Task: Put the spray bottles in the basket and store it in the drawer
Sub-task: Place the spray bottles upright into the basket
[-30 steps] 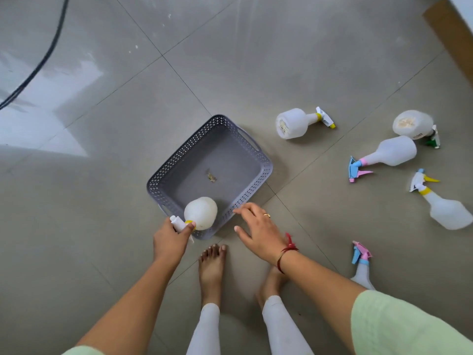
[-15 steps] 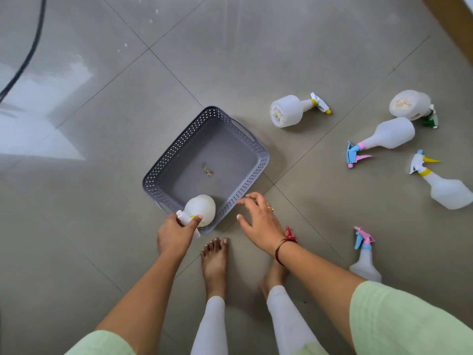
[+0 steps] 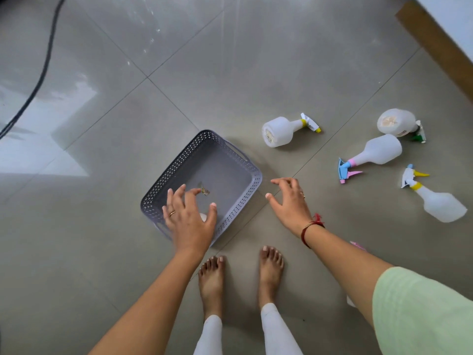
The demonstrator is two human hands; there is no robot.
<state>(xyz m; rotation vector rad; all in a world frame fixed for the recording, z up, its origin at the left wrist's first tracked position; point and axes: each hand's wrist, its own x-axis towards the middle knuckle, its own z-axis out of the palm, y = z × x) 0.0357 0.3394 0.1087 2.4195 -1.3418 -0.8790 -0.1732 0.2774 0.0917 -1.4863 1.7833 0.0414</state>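
A grey perforated basket (image 3: 163, 183) sits on the floor in front of my feet. My left hand (image 3: 188, 219) hovers open over its near corner, fingers spread; a white bottle (image 3: 203, 217) lies under the palm, mostly hidden. My right hand (image 3: 289, 201) is open just right of the basket, holding nothing. Several white spray bottles lie on the tiles to the right: one with a yellow collar (image 3: 280, 131), one with a blue and pink trigger (image 3: 378, 151), one with a green trigger (image 3: 396, 122), one with a yellow trigger (image 3: 440, 204). A pink trigger (image 3: 357, 245) peeks out behind my right forearm.
A black cable (image 3: 43, 73) runs down the floor at the far left. A wooden skirting (image 3: 435, 47) crosses the top right corner. My bare feet (image 3: 212, 280) stand just behind the basket. A small scrap (image 3: 204, 191) lies on the basket's bottom.
My left hand let go of the white bottle inside the basket and opened above it. My right hand lifted off the basket's edge and shifted to the right.
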